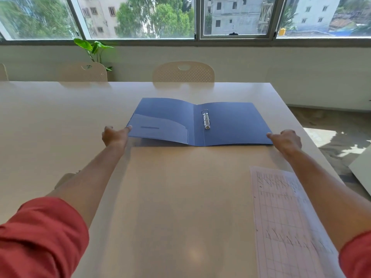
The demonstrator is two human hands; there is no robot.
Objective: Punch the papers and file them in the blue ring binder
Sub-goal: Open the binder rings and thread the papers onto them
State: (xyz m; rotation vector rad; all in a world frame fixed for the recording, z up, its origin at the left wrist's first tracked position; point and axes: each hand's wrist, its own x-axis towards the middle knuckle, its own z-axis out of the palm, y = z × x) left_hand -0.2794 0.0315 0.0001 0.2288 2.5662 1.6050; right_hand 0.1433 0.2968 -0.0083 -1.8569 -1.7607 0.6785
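Head camera gives me the blue ring binder lying open mid-table, with the gridded paper sheet nearer me on the right. My left hand reaches a forefinger to the left cover's corner and my right hand meets the right cover's corner. I cannot tell whether either pinches it.

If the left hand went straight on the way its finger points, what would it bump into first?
The blue ring binder: the pointing finger of the left hand looks to be at its left cover's edge, though touch is unclear.
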